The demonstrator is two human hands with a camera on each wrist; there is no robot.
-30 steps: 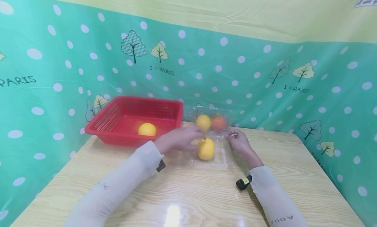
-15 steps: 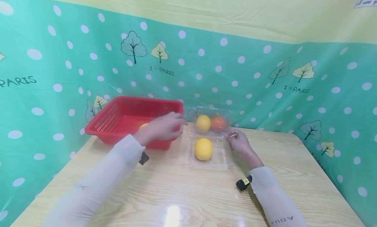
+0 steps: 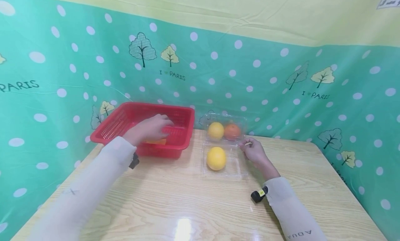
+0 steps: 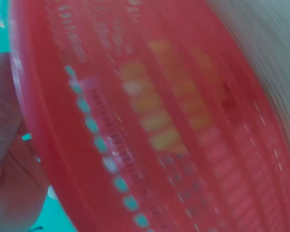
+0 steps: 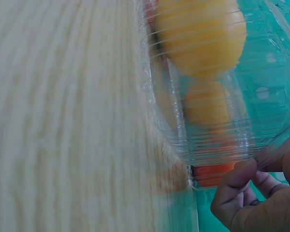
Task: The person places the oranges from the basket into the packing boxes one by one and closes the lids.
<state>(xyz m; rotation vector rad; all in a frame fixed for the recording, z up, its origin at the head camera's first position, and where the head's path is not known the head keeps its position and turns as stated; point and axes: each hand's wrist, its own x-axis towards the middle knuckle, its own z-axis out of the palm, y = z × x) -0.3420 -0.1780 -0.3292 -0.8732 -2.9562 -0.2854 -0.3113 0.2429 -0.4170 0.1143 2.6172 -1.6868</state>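
Note:
My left hand (image 3: pixel 153 128) is over the red slotted plastic basket (image 3: pixel 186 140), fingers loosely bent and apart. Below it, a yellow round fruit (image 3: pixel 156 141) lies in the basket, mostly covered by the hand and the front wall. The left wrist view shows this fruit (image 4: pixel 154 111) through the slots, blurred. My right hand (image 3: pixel 254 152) pinches the right edge of a clear plastic container (image 3: pixel 235 164), thumb against finger in the right wrist view. One yellow fruit (image 3: pixel 216 158) sits in its front section. Another yellow fruit (image 3: pixel 215 131) and a red-orange fruit (image 3: pixel 232 131) sit in the rear section.
A light wood-grain table (image 3: pixel 200 202) bears the basket at left and the container right of it. Behind hangs a green dotted curtain (image 3: pixel 265 74), close to the table's back edge. A small black camera (image 3: pixel 257 196) is on the right wrist.
My left hand has let go of the yellow fruit in the front section and moved left over the basket. That fruit has shifted slightly left. The right hand keeps its place.

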